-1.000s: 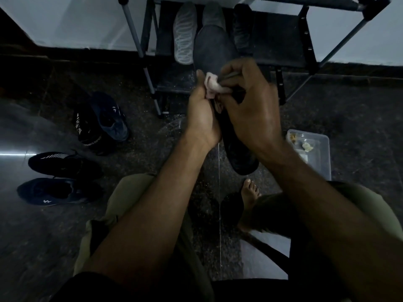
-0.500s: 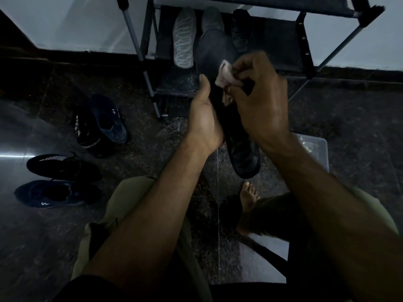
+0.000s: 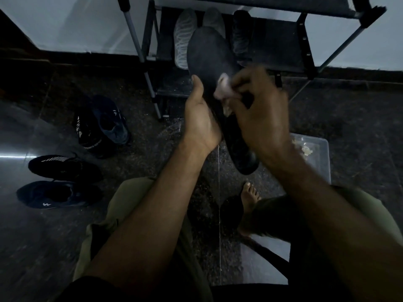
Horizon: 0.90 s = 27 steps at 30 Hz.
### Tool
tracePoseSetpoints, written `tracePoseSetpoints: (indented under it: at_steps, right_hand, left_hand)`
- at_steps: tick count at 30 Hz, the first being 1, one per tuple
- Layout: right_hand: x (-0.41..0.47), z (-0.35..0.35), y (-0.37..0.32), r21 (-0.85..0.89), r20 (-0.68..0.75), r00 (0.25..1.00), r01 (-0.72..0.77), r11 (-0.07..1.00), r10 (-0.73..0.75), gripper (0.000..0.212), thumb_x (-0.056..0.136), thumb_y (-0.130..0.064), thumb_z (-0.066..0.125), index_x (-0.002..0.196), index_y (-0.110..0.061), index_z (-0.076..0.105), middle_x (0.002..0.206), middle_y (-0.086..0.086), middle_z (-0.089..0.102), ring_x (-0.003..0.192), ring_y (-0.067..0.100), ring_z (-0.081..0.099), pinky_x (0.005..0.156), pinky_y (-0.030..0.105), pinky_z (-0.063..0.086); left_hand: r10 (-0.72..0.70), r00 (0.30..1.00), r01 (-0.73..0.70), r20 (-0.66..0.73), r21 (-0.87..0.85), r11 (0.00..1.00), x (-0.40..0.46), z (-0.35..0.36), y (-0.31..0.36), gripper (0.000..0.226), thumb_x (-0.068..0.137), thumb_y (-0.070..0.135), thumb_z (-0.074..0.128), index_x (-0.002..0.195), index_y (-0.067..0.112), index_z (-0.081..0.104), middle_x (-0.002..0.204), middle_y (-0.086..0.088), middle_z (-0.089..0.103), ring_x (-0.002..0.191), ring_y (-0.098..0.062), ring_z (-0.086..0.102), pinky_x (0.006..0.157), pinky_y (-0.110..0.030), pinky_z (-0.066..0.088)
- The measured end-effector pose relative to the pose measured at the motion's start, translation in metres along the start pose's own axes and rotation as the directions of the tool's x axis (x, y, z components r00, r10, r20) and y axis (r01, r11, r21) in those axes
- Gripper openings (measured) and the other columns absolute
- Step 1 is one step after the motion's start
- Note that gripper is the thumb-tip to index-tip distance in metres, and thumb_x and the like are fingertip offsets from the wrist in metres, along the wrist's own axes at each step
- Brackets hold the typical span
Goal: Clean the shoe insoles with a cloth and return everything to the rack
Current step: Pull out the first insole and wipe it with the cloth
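A long dark insole (image 3: 210, 55) is held up in front of the shoe rack (image 3: 283, 49), toe end away from me. My left hand (image 3: 201, 120) grips it from the left edge near its middle. My right hand (image 3: 259, 114) pinches a small pale cloth (image 3: 223, 89) and presses it on the insole's upper face; this hand is motion-blurred. On the rack's lower shelf lie a light grey patterned insole (image 3: 182, 38), a grey insole (image 3: 214, 17) and a dark one (image 3: 241, 31).
Two pairs of dark shoes lie on the floor at left (image 3: 109, 120) (image 3: 58, 194). A clear plastic box (image 3: 316, 149) with pale scraps sits at right behind my right wrist. My bare foot (image 3: 249, 197) rests on the dark speckled floor.
My right hand has rubbed the cloth along the insole, up toward the toe and then back down toward the middle. The left hand keeps its hold on the insole.
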State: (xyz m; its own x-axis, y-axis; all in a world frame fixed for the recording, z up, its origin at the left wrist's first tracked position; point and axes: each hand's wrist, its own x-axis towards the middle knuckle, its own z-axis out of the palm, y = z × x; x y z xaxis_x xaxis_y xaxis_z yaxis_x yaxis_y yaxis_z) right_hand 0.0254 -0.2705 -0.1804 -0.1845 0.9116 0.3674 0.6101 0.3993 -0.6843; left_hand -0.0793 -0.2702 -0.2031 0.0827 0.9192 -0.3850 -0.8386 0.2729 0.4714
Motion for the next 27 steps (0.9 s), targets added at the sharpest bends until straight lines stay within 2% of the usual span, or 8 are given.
tracePoseSetpoints:
  at_steps: [5, 9, 12, 15, 17, 21, 24, 27]
  right_hand:
    - [-0.014, 0.003, -0.005, -0.034, 0.053, 0.995, 0.081, 0.996, -0.079, 0.024, 0.093, -0.031, 0.06, 0.101, -0.008, 0.059, 0.089, 0.004, 0.07, 0.081, 0.018, 0.067, 0.064, 0.043, 0.056]
    - [0.013, -0.012, 0.018, -0.096, -0.084, 0.996, -0.009, 0.995, 0.001, 0.018, 0.089, -0.014, 0.066, 0.103, -0.006, 0.058, 0.089, -0.009, 0.064, 0.081, 0.012, 0.066, 0.065, 0.043, 0.055]
    - [0.007, -0.007, 0.012, -0.058, -0.057, 0.998, -0.022, 0.998, 0.018, 0.021, 0.086, -0.01, 0.068, 0.104, -0.008, 0.058, 0.089, -0.012, 0.063, 0.081, 0.008, 0.065, 0.065, 0.04, 0.055]
    - [-0.017, 0.006, -0.001, -0.036, 0.053, 0.998, 0.041, 0.999, -0.039, 0.018, 0.09, -0.021, 0.066, 0.103, -0.009, 0.059, 0.089, 0.001, 0.069, 0.08, 0.018, 0.067, 0.062, 0.044, 0.055]
    - [-0.019, 0.006, -0.001, -0.034, 0.043, 0.997, 0.063, 0.997, -0.061, 0.02, 0.092, -0.026, 0.064, 0.101, -0.008, 0.059, 0.087, 0.003, 0.069, 0.079, 0.019, 0.067, 0.062, 0.045, 0.054]
    - [0.005, -0.008, 0.014, -0.028, -0.069, 0.997, -0.035, 0.999, 0.033, 0.017, 0.087, -0.012, 0.068, 0.101, -0.006, 0.058, 0.084, -0.009, 0.063, 0.079, 0.007, 0.063, 0.065, 0.038, 0.053]
    - [0.004, -0.005, 0.01, -0.015, -0.069, 0.997, -0.032, 0.999, 0.031, 0.018, 0.086, -0.01, 0.069, 0.1, -0.006, 0.059, 0.086, -0.008, 0.064, 0.078, 0.005, 0.062, 0.064, 0.036, 0.053]
    - [-0.017, 0.007, -0.001, 0.014, 0.044, 0.999, 0.012, 1.0, -0.013, 0.018, 0.089, -0.02, 0.069, 0.101, -0.009, 0.06, 0.088, -0.005, 0.069, 0.079, 0.012, 0.067, 0.063, 0.04, 0.055]
  left_hand:
    - [0.006, 1.0, -0.006, -0.006, -0.013, 1.0, -0.002, -0.001, -0.001, 0.059, 0.103, 0.051, 0.026, 0.101, 0.007, 0.065, 0.088, -0.009, 0.072, 0.084, -0.021, 0.07, 0.084, -0.031, 0.055]
    - [-0.008, 0.999, 0.01, 0.041, -0.05, 0.999, -0.001, 0.005, -0.003, 0.061, 0.103, 0.051, 0.021, 0.109, 0.006, 0.062, 0.1, -0.012, 0.071, 0.099, -0.025, 0.064, 0.1, -0.039, 0.045]
    - [0.02, 1.0, -0.019, 0.003, -0.044, 0.999, 0.001, 0.002, -0.002, 0.063, 0.104, 0.051, 0.022, 0.102, 0.008, 0.068, 0.095, -0.011, 0.073, 0.092, -0.024, 0.068, 0.097, -0.039, 0.047]
    - [0.027, 0.999, -0.028, -0.02, -0.044, 0.999, 0.001, -0.002, 0.0, 0.07, 0.103, 0.051, 0.027, 0.081, 0.008, 0.078, 0.085, -0.01, 0.074, 0.079, -0.021, 0.072, 0.084, -0.034, 0.055]
    - [0.021, 1.0, -0.022, -0.017, -0.058, 0.998, 0.001, -0.003, -0.001, 0.067, 0.102, 0.051, 0.028, 0.087, 0.006, 0.076, 0.087, -0.011, 0.073, 0.08, -0.022, 0.072, 0.08, -0.032, 0.057]
    - [0.018, 1.0, -0.018, 0.01, -0.06, 0.998, 0.002, 0.002, -0.003, 0.06, 0.103, 0.052, 0.022, 0.109, 0.008, 0.063, 0.101, -0.013, 0.071, 0.096, -0.025, 0.067, 0.092, -0.038, 0.052]
    - [0.036, 0.999, -0.037, -0.015, -0.054, 0.998, 0.004, 0.001, -0.001, 0.062, 0.103, 0.051, 0.022, 0.104, 0.009, 0.067, 0.098, -0.012, 0.073, 0.093, -0.024, 0.069, 0.087, -0.037, 0.053]
    - [0.034, 0.998, -0.037, -0.062, -0.052, 0.998, 0.004, -0.003, 0.001, 0.064, 0.102, 0.052, 0.029, 0.093, 0.005, 0.072, 0.085, -0.01, 0.073, 0.078, -0.022, 0.071, 0.078, -0.033, 0.058]
